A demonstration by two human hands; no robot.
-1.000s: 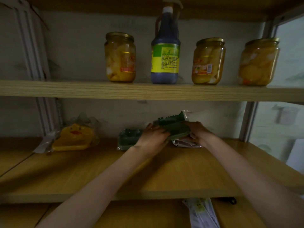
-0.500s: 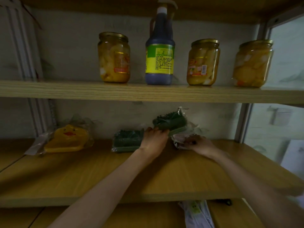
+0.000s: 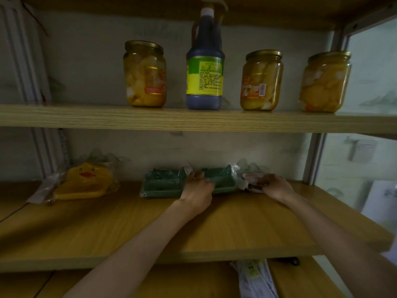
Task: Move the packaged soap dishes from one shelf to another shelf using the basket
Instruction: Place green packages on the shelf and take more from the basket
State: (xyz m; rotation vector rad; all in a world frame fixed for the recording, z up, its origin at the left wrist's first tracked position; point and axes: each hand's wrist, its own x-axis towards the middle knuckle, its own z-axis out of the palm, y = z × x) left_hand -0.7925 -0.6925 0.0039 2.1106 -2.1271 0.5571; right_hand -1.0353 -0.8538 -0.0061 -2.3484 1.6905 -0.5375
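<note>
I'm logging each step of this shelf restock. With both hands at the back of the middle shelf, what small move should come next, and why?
Probably release the second green soap dish: it lies beside the first green dish, under the left hand. The right hand grips the pinkish package.

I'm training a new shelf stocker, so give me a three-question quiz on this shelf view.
1. How many glass jars stand on the upper shelf?
2. True or false: the yellow duck soap dish lies to the right of both green soap dishes.
3. What does the right hand touch? A) dark bottle B) pinkish package C) a jar

Key: 1. Three. 2. False, it lies to their left. 3. B; the left hand is on the right green soap dish.
</note>
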